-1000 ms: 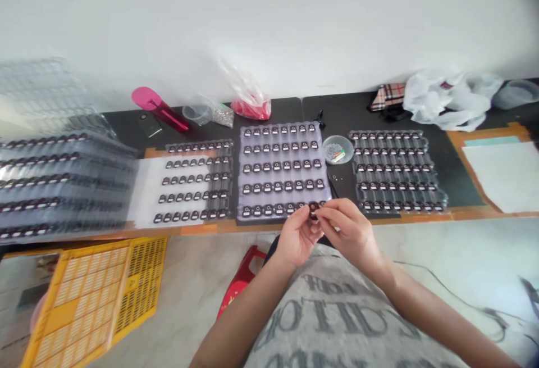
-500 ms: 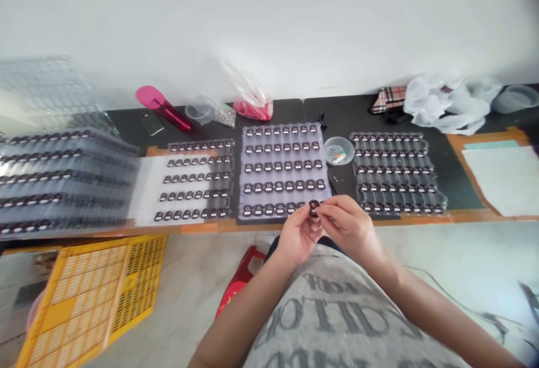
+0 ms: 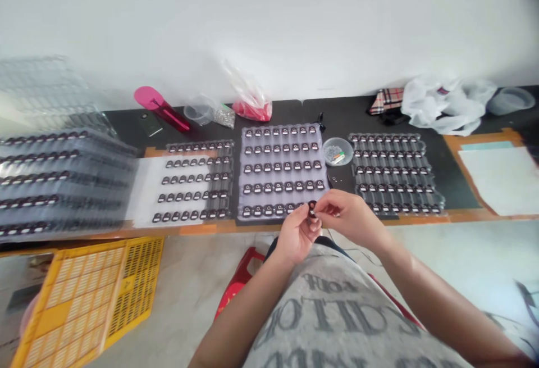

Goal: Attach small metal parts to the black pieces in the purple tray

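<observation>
Between the thumb and fingers of my left hand (image 3: pixel 297 234) is a small black part (image 3: pixel 312 209) with a white label, held above the front edge of the table. My right hand (image 3: pixel 351 214) comes in from the right, its fingertips pinched together against the part's right side. Whatever those fingertips may hold is too small to make out. Just behind both hands lies a pale plastic tray (image 3: pixel 278 177) with rows of similar black parts. My hands hide the tray's front right corner.
Right of the tray stand a bowl of small clear pieces (image 3: pixel 338 151) and a clear tray of black parts (image 3: pixel 393 172). To the left are another filled tray (image 3: pixel 196 180) and a tall tray stack (image 3: pixel 63 182). A yellow crate (image 3: pixel 90 295) and a red stool (image 3: pixel 240 278) are below.
My right hand has shifted slightly and its fingers are drawn closer together at the part. The left hand keeps holding the part in nearly the same place.
</observation>
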Available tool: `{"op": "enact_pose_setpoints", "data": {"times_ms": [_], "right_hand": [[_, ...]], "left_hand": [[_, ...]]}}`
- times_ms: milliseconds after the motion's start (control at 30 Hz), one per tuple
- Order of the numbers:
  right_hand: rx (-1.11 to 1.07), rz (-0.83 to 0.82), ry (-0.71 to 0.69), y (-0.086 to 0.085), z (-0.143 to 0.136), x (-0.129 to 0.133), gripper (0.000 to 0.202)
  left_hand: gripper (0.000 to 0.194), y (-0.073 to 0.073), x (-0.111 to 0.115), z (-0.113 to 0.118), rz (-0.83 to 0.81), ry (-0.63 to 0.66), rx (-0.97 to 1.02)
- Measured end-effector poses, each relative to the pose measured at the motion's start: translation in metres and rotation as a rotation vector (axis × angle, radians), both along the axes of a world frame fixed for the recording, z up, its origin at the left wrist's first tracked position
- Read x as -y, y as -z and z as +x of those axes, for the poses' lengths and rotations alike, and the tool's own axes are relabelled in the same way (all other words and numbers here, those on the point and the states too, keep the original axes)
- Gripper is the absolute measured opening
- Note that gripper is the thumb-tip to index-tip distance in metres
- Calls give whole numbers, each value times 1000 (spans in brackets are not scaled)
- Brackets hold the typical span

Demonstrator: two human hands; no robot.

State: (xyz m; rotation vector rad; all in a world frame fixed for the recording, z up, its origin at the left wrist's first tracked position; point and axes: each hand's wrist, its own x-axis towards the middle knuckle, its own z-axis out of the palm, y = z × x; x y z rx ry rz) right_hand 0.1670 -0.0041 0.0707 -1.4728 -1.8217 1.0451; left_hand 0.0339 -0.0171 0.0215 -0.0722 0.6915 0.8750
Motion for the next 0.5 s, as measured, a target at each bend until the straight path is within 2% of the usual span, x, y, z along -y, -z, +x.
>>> {"op": "enact_pose_setpoints", "data": {"times_ms": [333,500], "right_hand": [[-16,-235,-10,0,6,-8,2],[17,-245,27,0,6,-8,5]], "left_hand": [[17,5,2,-1,154,28,13],[17,5,1,-1,174,33,-14]]}}
